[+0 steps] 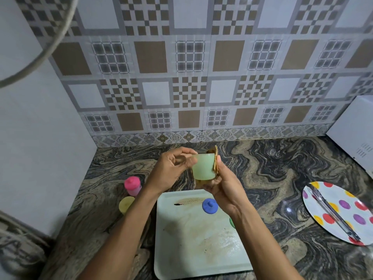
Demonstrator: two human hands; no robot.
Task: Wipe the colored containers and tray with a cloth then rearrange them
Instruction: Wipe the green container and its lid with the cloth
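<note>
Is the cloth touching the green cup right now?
Touching. The head view shows the right hand pressing the cloth against the side of the green cup, with no gap.

Both bare forearms are reaching up from the bottom edge of the frame and converging just below its centre. The left forearm [125,229] is rising from the lower left, and the left hand [171,170] is turning its palm side toward the camera, its thumb and curled fingers pinching the rim of a pale green translucent plastic container [202,168]. The right forearm [260,239] is slanting in from the lower right, and the right hand [224,190] is sitting slightly lower than the left, its fingers curling under the container's base while pressing a small tan cloth [216,160] against the container's right side
</note>
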